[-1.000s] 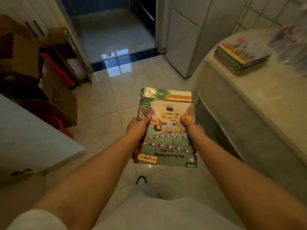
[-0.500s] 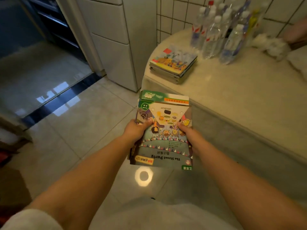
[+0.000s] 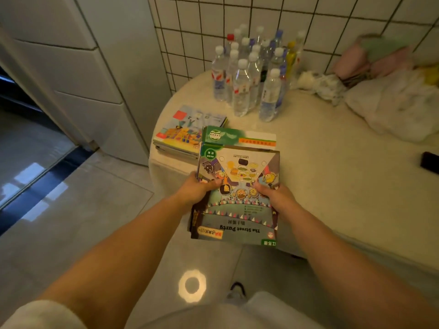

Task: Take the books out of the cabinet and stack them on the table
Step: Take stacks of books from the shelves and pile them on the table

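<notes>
Clothing: pale fabric fills the bottom of the view, with a pale sleeve [image 3: 35, 314] at the lower left.
Floor: glossy pale tiles [image 3: 83, 210], a round ring of reflected light [image 3: 192, 285] just ahead of the person, and the tip of a shoe [image 3: 237, 289] beside it.
Left hand: the left hand [image 3: 196, 189] grips the left edge of the held books, thumb on the top cover, fingers hidden underneath.
Right hand: the right hand [image 3: 273, 194] grips the right edge the same way, thumb on the cover.
Held books: a small bundle of thin picture books [image 3: 237, 198] held roughly level between both hands, over the near rim of the desk; the top cover reads "The Street Party", upside down to the camera. A green and white book [image 3: 237, 137] sticks out at the far end of the bundle.
Desk: a pale, round-edged desk [image 3: 332, 174] fills the right side.
Stack on desk: a stack of books [image 3: 185, 131] lies flat near the desk's left edge, just beyond the held bundle, a colourful cover on top.
Dark object: a small black thing [image 3: 430, 162] at the right edge, cut off.
Bottles: a cluster of clear plastic water bottles [image 3: 254, 74] stands upright behind the stack, against the wall.
Cloth: crumpled white and pink fabric [image 3: 380, 91] is heaped at the far right, blurred.
Wall: white square tiles [image 3: 261, 15] with dark grout.
Cabinet: white panelled fronts [image 3: 95, 67] stand left of the desk.
</notes>
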